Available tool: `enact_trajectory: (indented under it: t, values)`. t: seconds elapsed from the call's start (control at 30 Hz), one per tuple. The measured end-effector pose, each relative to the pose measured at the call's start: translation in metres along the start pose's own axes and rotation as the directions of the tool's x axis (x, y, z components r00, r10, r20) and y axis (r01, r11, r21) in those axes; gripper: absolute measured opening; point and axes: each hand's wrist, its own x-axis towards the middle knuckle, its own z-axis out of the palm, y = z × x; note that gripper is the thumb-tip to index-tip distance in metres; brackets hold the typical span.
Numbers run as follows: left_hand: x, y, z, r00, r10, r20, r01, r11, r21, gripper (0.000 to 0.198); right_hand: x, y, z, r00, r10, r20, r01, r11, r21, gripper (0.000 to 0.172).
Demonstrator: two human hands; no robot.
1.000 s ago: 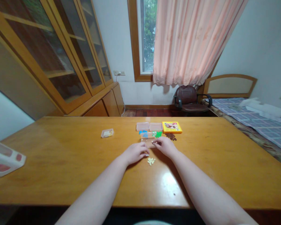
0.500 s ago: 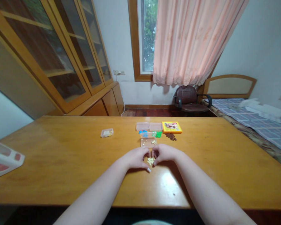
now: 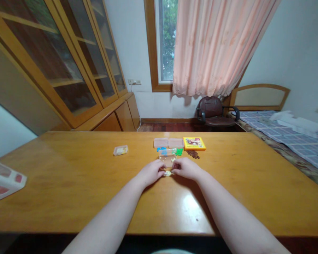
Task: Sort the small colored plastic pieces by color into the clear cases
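A small heap of cream-coloured pieces (image 3: 168,173), too small to make out singly, lies on the table between my hands. My left hand (image 3: 155,171) curls its fingers against the heap's left side. From the right, my right hand (image 3: 184,168) presses its bent fingers on the same pieces. Just beyond the fingertips is a clear plastic tray (image 3: 168,157) with a few cream bits in it; my fingers hide part of its near edge. Behind and beside that tray lie blue pieces (image 3: 162,149), green pieces (image 3: 179,151) and a pile of brown pieces (image 3: 193,154).
Two clear trays (image 3: 161,142) stand side by side at the back, next to a yellow box (image 3: 194,144). Left of them is a small clear container (image 3: 120,150) with pale contents. A white plastic object (image 3: 6,179) stands at the wooden table's (image 3: 76,183) left edge.
Both hands have moved forward, towards the clear tray, and the cream pieces have shifted with them. My fingers have drawn in around the heap, which is now more compact.
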Motion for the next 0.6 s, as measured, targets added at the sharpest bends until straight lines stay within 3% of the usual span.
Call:
enact_trajectory:
  t: [0.23,0.6]
  values:
    - [-0.003,-0.01,-0.005,0.985,-0.056,0.161,0.056,0.998,0.007,0.018,-0.003,-0.002,-0.008,0.993,0.053,0.105,-0.04,0.992,-0.12,0.012]
    - [-0.003,-0.007,-0.004,0.984,-0.115,0.135,0.107,0.992,0.061,0.016,0.0,0.0,0.002,0.995,0.005,0.099,0.014,0.982,-0.187,0.011]
